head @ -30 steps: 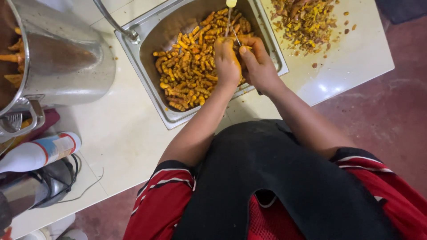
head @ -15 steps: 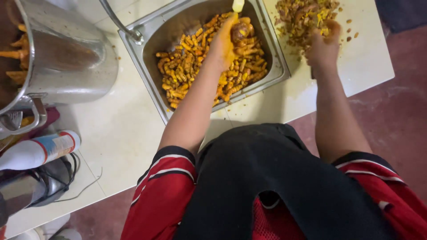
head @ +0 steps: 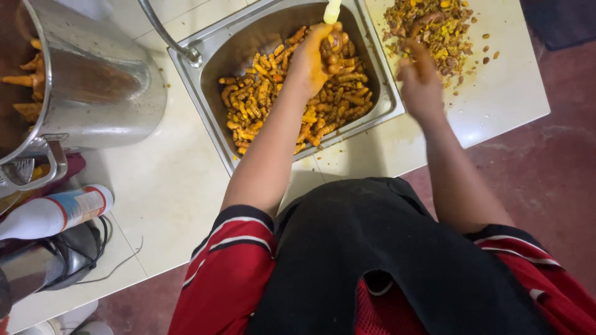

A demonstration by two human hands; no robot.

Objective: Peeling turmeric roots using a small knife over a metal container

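Left hand (head: 313, 59) is closing its grip around a few orange roots (head: 332, 44), holding them up over the metal tray (head: 211, 74); a pale handle (head: 332, 10) is sticking up just past the fingers, and whether the hand is holding it too cannot be told. Right hand (head: 421, 80) is hovering right of the tray, grip loosely spread, holding nothing, fingers nearly touching the pile of peelings (head: 431, 28) on the counter (head: 167, 186). Tray is sitting on the counter, filled with more orange roots (head: 279, 102). Left of the tray a big steel pot (head: 93, 87) is standing, roots showing inside. Further left of the tray, at the counter edge, a white spray can (head: 56, 212) is lying on its side.
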